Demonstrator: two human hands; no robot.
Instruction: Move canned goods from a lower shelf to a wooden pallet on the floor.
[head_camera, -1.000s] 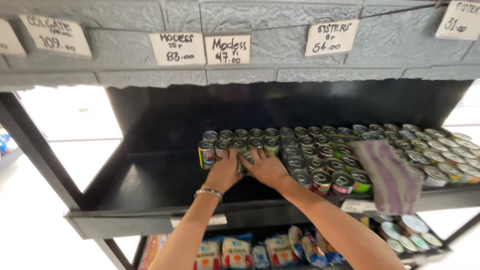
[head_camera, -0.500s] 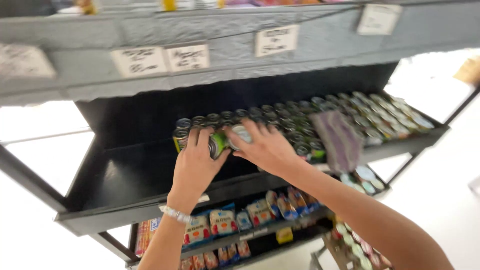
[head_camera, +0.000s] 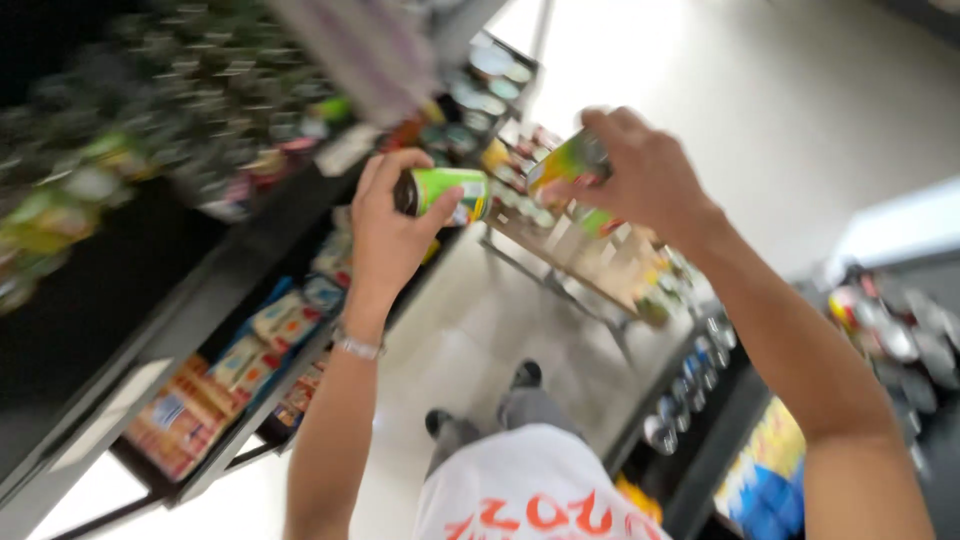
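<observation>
Cans held one in each hand, seen from above against a blurred shop aisle. Left hand (head_camera: 390, 235) closes its grip around a small cylindrical can (head_camera: 443, 193) with a smooth, glossy green label and a dark end face; the can lies on its side, long axis roughly level, dark end pointing toward the shelf on that side and the other end pointing toward the right hand. Thumb and fingers wrap the can's middle, and a thin metal bracelet (head_camera: 357, 347) circles the wrist below the grip. Right hand (head_camera: 640, 175) clenches a second can (head_camera: 565, 160) of the same kind, green and yellow in label, tilted so that its long axis slopes upward toward the fingertips; the fingers cover much of it, so its ends cannot be told clearly. The two cans sit near each other, apart, at about the same height, with open floor showing between them. Beyond the left grip runs a dark shelf (head_camera: 150, 300) packed with many similar round cans, heavily blurred, and under it a lower tier of flat, bright packets (head_camera: 270, 325). Below the right grip stands a wire rack (head_camera: 590, 270) of mixed goods. Beneath both hands appear a pale, smooth floor (head_camera: 470, 340), the person's white shirt (head_camera: 525, 490) and dark shoes (head_camera: 527, 374).
</observation>
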